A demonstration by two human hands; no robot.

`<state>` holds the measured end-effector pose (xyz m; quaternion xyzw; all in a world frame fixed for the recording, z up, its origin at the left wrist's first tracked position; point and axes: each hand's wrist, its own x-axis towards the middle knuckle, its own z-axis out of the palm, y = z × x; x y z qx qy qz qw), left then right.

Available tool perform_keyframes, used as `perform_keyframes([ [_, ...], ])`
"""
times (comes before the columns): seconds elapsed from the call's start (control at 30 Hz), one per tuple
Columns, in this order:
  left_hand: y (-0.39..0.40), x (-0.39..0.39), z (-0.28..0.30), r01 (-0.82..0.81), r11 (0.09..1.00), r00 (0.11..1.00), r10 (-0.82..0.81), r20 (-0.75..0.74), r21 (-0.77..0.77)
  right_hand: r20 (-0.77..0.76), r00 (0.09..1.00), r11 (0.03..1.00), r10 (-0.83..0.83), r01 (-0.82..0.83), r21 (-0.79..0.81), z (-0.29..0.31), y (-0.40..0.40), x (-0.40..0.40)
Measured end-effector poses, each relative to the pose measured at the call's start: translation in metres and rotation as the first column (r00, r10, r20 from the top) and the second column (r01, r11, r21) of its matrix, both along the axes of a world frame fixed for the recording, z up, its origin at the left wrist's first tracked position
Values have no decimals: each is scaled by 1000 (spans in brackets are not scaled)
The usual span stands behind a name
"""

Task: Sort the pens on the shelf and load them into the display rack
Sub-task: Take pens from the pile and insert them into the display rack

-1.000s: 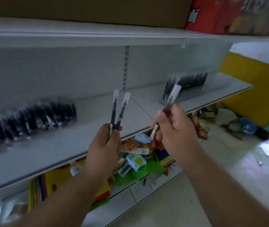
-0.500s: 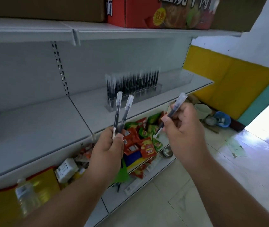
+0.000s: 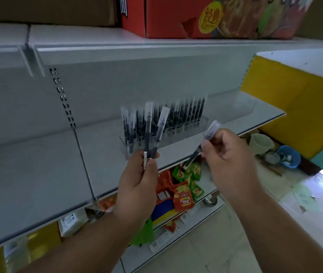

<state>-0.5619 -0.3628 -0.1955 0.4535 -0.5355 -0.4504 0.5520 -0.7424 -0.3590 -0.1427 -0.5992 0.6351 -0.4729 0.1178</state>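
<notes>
1. The left hand [image 3: 137, 186] grips two dark pens with clear frosted caps [image 3: 152, 133] between thumb and fingers at their lower ends. Both pens stand nearly upright, caps up; the right-hand one leans slightly to the right, so the pair spreads into a narrow V.
2. The right hand [image 3: 229, 164] pinches a single dark pen with a clear cap [image 3: 202, 144] near its middle. Its long axis runs diagonally, cap up and to the right, the other end down and to the left.
3. The clear plastic display rack [image 3: 202, 123] sits on the grey metal shelf [image 3: 38, 170] just behind the hands, filled with upright dark pens, caps up, in rows.
4. The two held pens overlap the rack's left part in view; whether they touch it cannot be told.
5. Below the shelf lie red and green snack packets [image 3: 184, 196]; a red printed carton [image 3: 215, 16] rests on the shelf above.
</notes>
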Motion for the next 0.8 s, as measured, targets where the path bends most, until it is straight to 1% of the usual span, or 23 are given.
perform_keyframes([
  [0.1, -8, -7, -5, -78, 997, 996, 78, -49, 7, -27, 995, 994, 100, -101, -40, 1, -27, -2],
  [0.23, -13, -12, -10, -241, 969, 962, 246, -121, 51, -45, 961, 958, 273, -276, -79, 3, -70, 2],
  [0.33, -10, -17, -7, -368, 927, 914, 374, -155, 66, -24, 901, 896, 432, -432, -101, 9, -100, 9],
  [0.47, -8, -30, -6, -503, 860, 842, 510, -179, 83, -67, 820, 814, 569, -573, -101, 10, -131, 20],
  [0.57, 0, -38, -11, -559, 822, 798, 570, -198, 110, -143, 781, 779, 608, -622, -84, 5, -144, 30],
  [0.7, 9, -35, -13, -582, 805, 776, 592, -216, 117, -232, 732, 742, 641, -668, -59, -1, -150, 43],
  [0.8, 8, -23, -13, -572, 809, 782, 587, -207, 133, -354, 705, 763, 615, -645, 43, -6, -152, 54],
])
